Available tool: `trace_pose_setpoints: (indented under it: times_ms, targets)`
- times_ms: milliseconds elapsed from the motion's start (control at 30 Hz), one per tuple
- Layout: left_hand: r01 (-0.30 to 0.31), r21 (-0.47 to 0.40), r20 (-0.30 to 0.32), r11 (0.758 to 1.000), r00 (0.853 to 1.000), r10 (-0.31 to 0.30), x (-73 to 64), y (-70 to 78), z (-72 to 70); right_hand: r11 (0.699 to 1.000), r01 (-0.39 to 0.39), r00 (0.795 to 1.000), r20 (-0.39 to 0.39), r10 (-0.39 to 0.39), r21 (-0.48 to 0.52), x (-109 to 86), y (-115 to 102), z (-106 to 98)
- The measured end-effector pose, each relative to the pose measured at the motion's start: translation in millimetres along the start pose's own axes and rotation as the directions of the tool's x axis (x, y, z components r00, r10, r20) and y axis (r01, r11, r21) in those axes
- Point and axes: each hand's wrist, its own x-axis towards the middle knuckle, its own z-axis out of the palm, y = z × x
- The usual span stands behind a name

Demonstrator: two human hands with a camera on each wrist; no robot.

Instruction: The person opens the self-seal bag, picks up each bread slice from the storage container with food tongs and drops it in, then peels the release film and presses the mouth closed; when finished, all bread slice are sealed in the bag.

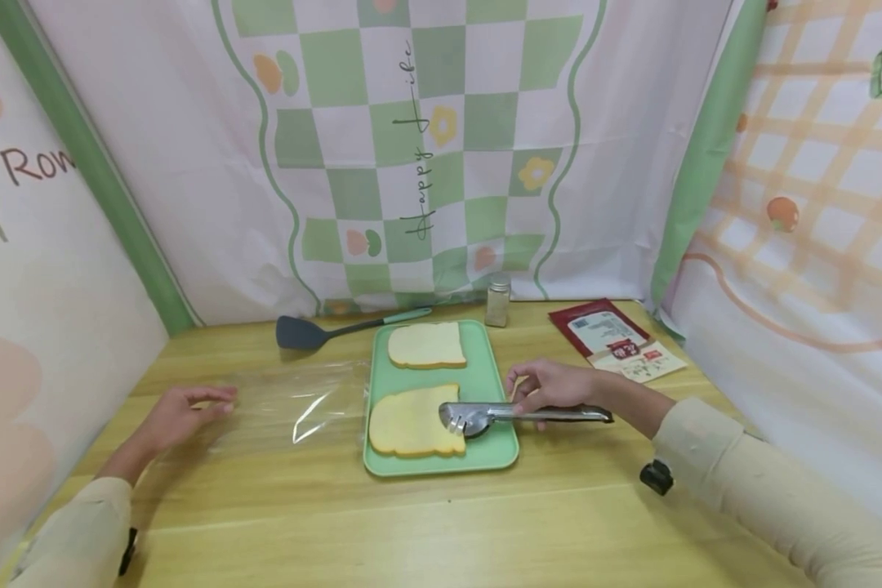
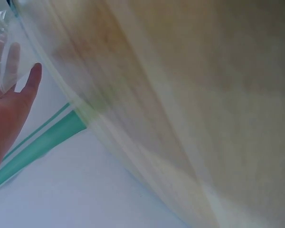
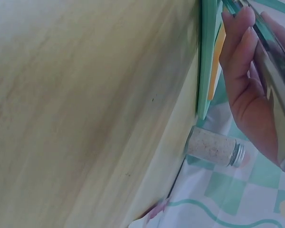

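Note:
My right hand (image 1: 559, 385) grips metal food tongs (image 1: 551, 413), its fingers curled round the arms. The tongs' head overlaps the right edge of the nearer bread slice (image 1: 412, 420), which lies on a light green tray (image 1: 492, 453). A second bread slice (image 1: 426, 343) lies farther back on the same tray. To the left of the tray is a clear plastic bag (image 1: 294, 408). My left hand (image 1: 184, 418) is at the bag's left end, fingers straight. In the left wrist view the clear plastic (image 2: 1, 57) overlaps the fingers, with the thumb standing apart.
Behind the tray lies a spatula (image 1: 305, 333) with a dark blade and green handle. A small glass shaker (image 1: 497, 300) with pale contents stands at the back. A red and cream packet (image 1: 617, 339) lies at the back right. Printed curtains (image 1: 603, 212) border the wooden table (image 1: 441, 531).

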Motion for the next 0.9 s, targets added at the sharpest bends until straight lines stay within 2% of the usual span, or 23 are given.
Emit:
trace_pose_setpoints:
  times_ms: [233,400,600,900]
  targets:
    - [0.001,0.004,0.004,1.0,1.0,-0.001,0.2,1.6,-0.2,1.0,0.011,0.998,-0.059,-0.01,0.015,-4.0,-1,8]
    - [0.006,-0.021,0.02,1.0,1.0,-0.006,-0.2,1.9,-0.9,0.999,0.025,0.995,-0.091,-0.027,-0.026,-8.6,-5,12]
    - [-0.006,-0.04,0.009,0.999,1.0,0.006,-0.9,2.1,-1.6,0.996,0.019,0.992,-0.125,-0.029,-0.085,-14.9,-13,13]
    - [0.015,-0.061,-0.008,0.998,1.0,-0.016,-2.6,4.5,-2.9,0.996,0.017,0.985,-0.169,-0.032,-0.089,-21.4,-23,12]
